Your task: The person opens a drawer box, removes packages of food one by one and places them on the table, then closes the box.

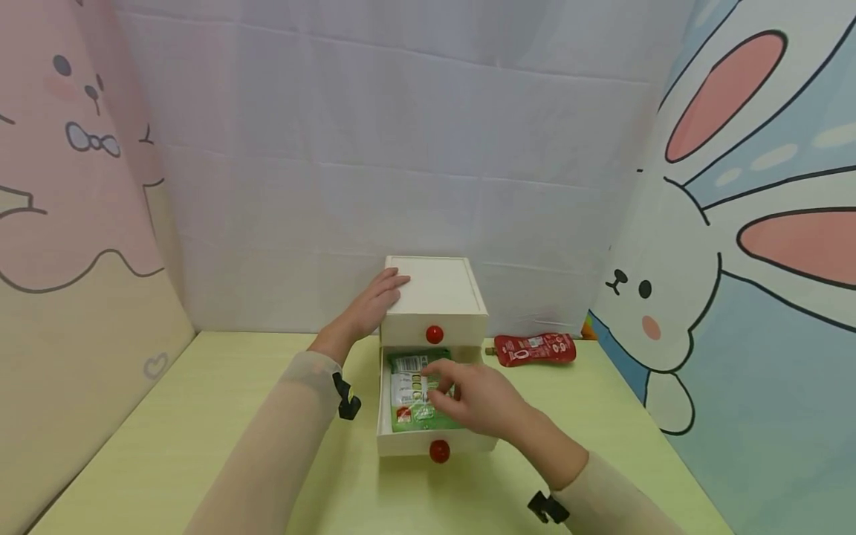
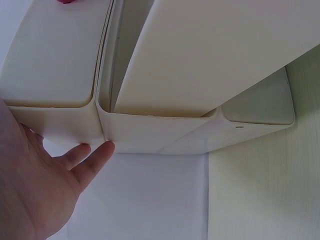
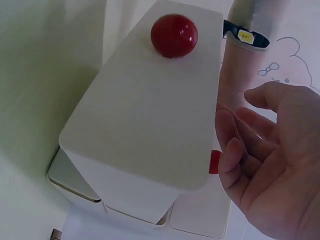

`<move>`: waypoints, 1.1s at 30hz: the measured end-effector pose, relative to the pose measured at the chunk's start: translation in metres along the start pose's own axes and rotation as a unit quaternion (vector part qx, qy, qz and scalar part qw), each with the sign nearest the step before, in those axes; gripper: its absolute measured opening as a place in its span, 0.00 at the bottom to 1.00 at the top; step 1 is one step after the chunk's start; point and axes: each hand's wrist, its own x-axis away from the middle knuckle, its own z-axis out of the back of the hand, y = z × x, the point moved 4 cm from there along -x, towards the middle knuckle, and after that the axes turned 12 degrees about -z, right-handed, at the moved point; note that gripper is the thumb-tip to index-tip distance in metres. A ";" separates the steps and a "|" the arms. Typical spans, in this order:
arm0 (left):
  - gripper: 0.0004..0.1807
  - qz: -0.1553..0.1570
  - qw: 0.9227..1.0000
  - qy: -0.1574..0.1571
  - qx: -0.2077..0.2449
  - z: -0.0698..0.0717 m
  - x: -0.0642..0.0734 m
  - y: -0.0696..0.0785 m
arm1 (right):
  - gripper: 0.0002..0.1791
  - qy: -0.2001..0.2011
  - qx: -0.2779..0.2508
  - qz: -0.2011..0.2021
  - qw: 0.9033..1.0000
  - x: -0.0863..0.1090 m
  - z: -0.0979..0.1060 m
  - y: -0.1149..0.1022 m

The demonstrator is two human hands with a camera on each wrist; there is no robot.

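My left hand rests on the left edge of a small white drawer cabinet, its fingers extended over the top. In the left wrist view the same hand touches the cabinet's side. A lower drawer with a red knob stands pulled out. Inside it lies a flat green and white packet, printed with a barcode. Above the packet hovers my right hand, fingers loosely bent. The right wrist view shows nothing between the thumb and fingers of this hand, beside the drawer front.
A red spouted pouch lies on the pale yellow-green table, right of the cabinet. The upper drawer, with its red knob, is closed. A white curtain hangs behind, and a rabbit-printed panel stands on the right.
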 end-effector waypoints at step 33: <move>0.31 0.000 1.000 0.000 -0.003 -0.001 -0.001 -0.001 | 0.45 -0.111 0.231 -0.048 0.965 -0.040 -0.043 0.025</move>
